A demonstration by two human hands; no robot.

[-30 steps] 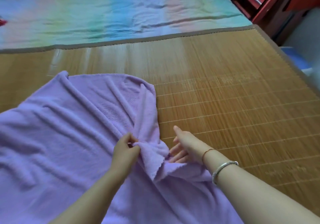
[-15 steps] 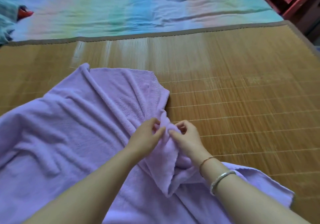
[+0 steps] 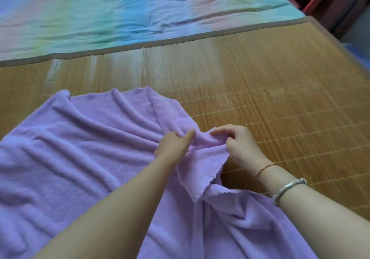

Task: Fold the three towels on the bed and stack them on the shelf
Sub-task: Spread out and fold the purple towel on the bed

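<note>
Head view: the left hand (image 3: pixel 173 145) and right hand (image 3: pixel 239 145) each pinch the towel (image 3: pixel 76 158) edge between them. The towel spreads leftward and toward the person over the mat (image 3: pixel 270 90); it carries no readable writing

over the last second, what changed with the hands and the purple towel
The right hand, open beside the purple towel a second ago, took hold of its edge next to the left hand; the two have since drawn slightly apart, stretching that edge. The left hand kept its grip, and the towel stays rumpled on the bamboo mat.
</note>
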